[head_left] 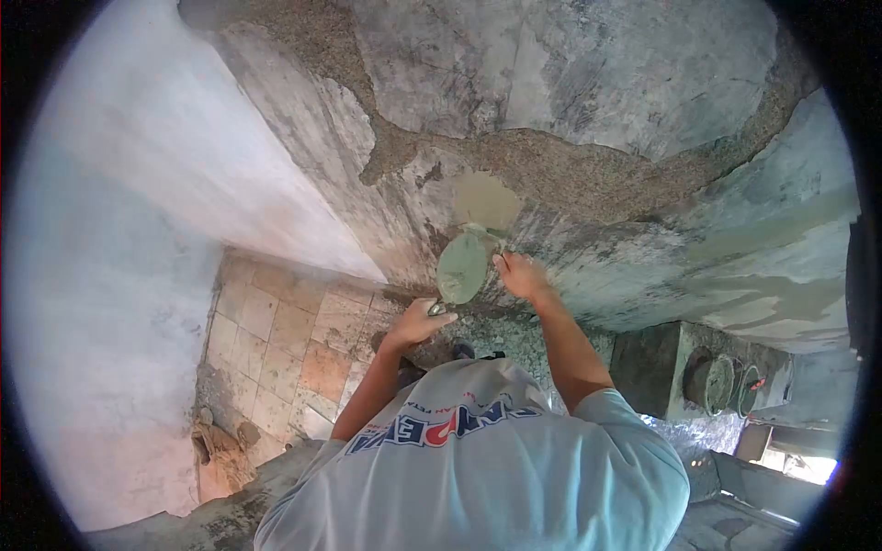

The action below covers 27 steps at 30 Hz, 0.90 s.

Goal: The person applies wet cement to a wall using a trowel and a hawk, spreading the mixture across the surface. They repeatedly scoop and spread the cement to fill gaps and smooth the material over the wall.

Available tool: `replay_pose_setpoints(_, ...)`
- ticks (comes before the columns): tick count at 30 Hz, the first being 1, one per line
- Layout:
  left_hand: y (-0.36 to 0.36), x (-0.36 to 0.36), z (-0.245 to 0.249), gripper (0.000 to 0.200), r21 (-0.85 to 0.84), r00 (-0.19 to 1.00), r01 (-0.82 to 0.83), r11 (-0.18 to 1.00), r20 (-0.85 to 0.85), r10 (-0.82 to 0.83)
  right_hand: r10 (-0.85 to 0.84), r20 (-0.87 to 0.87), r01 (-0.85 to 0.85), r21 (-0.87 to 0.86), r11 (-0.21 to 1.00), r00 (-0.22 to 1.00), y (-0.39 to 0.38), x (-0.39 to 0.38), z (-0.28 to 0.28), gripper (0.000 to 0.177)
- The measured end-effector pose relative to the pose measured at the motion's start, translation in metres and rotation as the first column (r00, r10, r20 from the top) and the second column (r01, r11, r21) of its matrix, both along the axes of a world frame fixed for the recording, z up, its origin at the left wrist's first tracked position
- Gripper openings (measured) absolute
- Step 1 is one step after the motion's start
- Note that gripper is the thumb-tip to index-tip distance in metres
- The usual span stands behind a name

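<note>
My left hand is closed around the metal handle of an oval pan, which carries wet greenish plaster. The pan is held up close to the rough wall. To its right, my right hand is closed on a trowel, whose thin blade is seen edge-on and only in part. Above the pan, a smooth damp plaster patch lies on the scraped wall, just under a rough band of exposed mortar.
A pale wall rises on the left, above dirty floor tiles. At the right, buckets stand against a dark block. A torn sack sits at lower left. Rubble covers the floor below my hands.
</note>
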<state>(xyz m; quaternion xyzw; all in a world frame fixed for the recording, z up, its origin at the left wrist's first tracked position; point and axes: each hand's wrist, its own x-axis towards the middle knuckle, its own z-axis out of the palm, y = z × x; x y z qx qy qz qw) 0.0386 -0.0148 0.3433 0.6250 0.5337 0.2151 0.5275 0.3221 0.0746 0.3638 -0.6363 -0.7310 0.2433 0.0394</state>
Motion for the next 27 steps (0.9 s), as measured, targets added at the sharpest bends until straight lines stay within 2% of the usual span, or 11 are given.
replay_pose_setpoints(3,-0.009,-0.008,0.003,0.042,-0.001,0.999,-0.038,0.999,0.011,0.038,0.008,-0.082,-0.006,0.025,1.0,0.997,0.009,0.007,-0.023,0.057)
replay_pose_setpoints(5,-0.014,-0.015,-0.011,0.038,0.071,0.998,-0.069,0.995,0.016,0.068,-0.029,-0.1,0.026,-0.024,0.999,0.995,0.012,0.014,-0.026,0.057)
replay_pose_setpoints(8,-0.023,-0.02,0.013,0.033,-0.098,0.984,-0.149,0.984,0.083,0.157,-0.055,-0.122,0.049,-0.052,0.997,0.991,0.013,0.024,-0.031,0.057)
replay_pose_setpoints(12,-0.035,-0.039,-0.011,0.025,0.011,0.978,-0.165,0.986,0.131,0.162,-0.092,-0.103,0.074,-0.167,0.983,0.99,0.007,0.034,-0.016,0.058)
replay_pose_setpoints(14,-0.047,-0.05,-0.028,0.021,0.066,0.98,-0.152,0.986,0.143,0.141,-0.083,-0.091,0.076,-0.075,0.994,0.992,0.009,0.048,-0.054,0.059)
replay_pose_setpoints(15,-0.051,-0.051,-0.023,0.019,0.105,0.98,-0.147,0.984,0.148,0.13,-0.077,-0.084,0.075,-0.03,0.997,0.993,0.007,0.049,-0.056,0.059)
replay_pose_setpoints(16,-0.057,-0.052,-0.018,0.017,0.166,0.981,-0.144,0.976,0.154,0.119,-0.073,-0.077,0.069,-0.056,0.996,0.994,0.004,0.052,-0.056,0.058)
replay_pose_setpoints(18,-0.066,-0.051,0.001,0.015,0.06,0.963,-0.223,0.973,0.166,0.21,-0.066,-0.06,0.06,-0.103,0.993,0.996,0.0,0.062,-0.051,0.057)
replay_pose_setpoints(20,-0.073,-0.043,0.032,0.014,-0.272,0.905,-0.364,0.891,0.124,0.408,-0.073,0.003,0.073,-0.081,0.994,0.997,-0.006,0.07,-0.064,0.05)
replay_pose_setpoints(24,-0.086,-0.046,0.009,0.016,-0.361,0.821,-0.469,0.806,0.159,0.549,-0.115,0.026,0.115,0.001,0.993,0.993,-0.03,0.078,-0.092,0.045)
replay_pose_setpoints(27,-0.092,-0.047,-0.006,0.02,-0.366,0.801,-0.478,0.798,0.191,0.567,-0.048,-0.021,0.047,-0.052,0.998,0.999,-0.04,0.058,-0.053,0.059)
